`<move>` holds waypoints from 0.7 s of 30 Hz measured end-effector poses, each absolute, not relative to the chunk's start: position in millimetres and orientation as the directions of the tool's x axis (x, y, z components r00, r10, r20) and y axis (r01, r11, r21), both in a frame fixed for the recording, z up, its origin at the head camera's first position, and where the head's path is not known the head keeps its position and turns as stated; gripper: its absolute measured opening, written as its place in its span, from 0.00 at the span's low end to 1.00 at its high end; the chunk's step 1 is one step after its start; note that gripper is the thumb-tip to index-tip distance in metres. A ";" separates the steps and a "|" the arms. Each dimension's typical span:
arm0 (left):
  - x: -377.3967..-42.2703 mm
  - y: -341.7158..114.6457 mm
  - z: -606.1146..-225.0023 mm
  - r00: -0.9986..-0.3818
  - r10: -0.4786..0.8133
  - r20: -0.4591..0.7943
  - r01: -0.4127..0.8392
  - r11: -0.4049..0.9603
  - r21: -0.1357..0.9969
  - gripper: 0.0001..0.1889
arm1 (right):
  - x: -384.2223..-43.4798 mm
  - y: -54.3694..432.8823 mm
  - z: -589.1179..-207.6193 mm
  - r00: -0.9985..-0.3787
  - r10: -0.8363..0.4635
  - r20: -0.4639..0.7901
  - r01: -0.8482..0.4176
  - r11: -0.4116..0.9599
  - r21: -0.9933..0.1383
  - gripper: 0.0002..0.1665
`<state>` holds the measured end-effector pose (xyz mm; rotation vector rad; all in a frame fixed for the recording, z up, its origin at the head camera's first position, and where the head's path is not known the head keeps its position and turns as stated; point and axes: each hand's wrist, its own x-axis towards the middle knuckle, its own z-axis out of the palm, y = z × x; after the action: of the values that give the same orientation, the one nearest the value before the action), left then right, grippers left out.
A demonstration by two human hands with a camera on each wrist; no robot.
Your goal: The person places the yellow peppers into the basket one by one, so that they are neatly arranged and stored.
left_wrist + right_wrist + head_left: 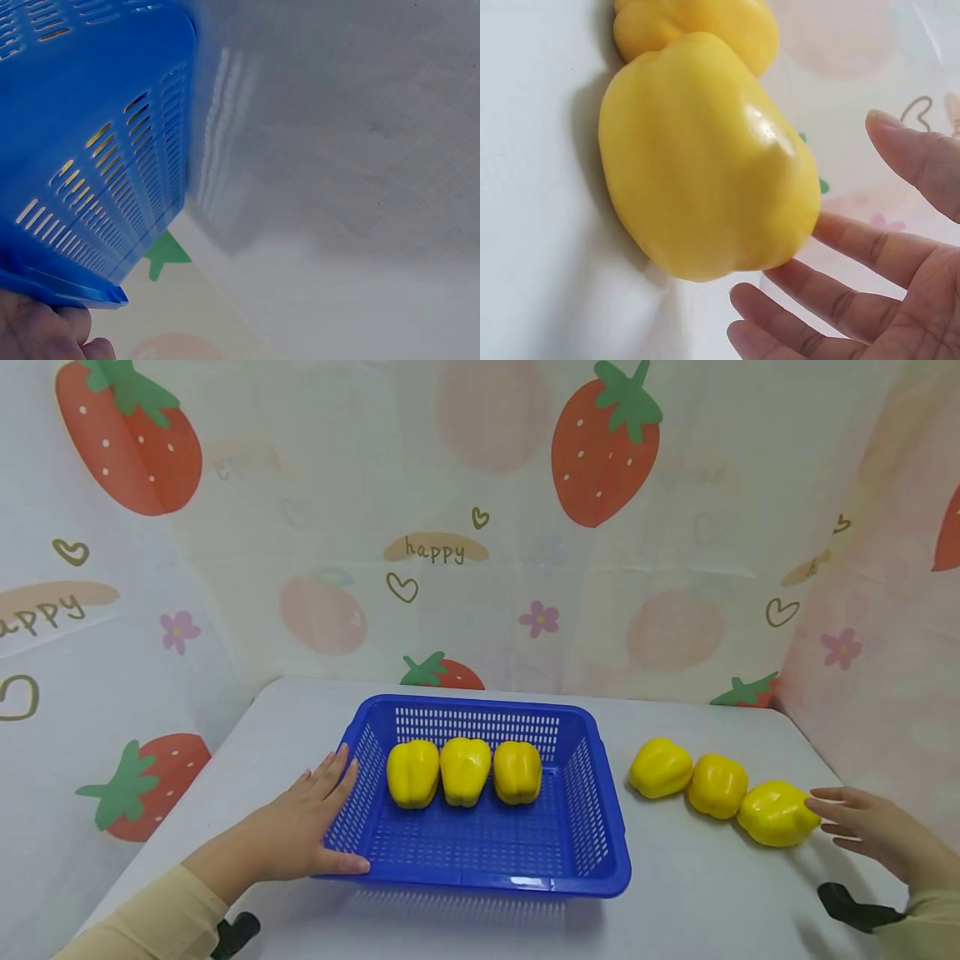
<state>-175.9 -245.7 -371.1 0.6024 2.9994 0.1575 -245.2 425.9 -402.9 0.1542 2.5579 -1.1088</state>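
Note:
Three yellow bell peppers stand in a row in the blue plastic basket (487, 883); the middle pepper (465, 772) sits between the left pepper (412, 774) and right pepper (517, 772). My left hand (296, 831) rests on the basket's left rim, fingers extended and thumb on the front corner. The left wrist view shows the basket's slotted outer wall (90, 82). My right hand (885, 831), fingers spread, is beside the rightmost loose pepper (778, 814). In the right wrist view, some fingertips go behind this pepper (705, 165); contact is unclear.
Two more loose yellow peppers, one (717, 787) by the rightmost and another (660, 768) farther left, lie on the white table (675, 893) right of the basket. Strawberry-printed cloth (465, 618) stands behind the table. Dark straps (855, 910) show near both wrists.

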 end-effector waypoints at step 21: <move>-177.5 -245.4 -374.9 -0.926 0.372 -0.065 0.365 0.925 0.103 0.65 | -250.3 413.8 -420.3 -0.900 0.030 -0.434 0.372 0.571 -0.732 0.59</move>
<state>-177.5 -245.4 -374.9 0.5755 3.0002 0.1364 -250.3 413.8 -420.3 0.3258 2.4318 -1.2592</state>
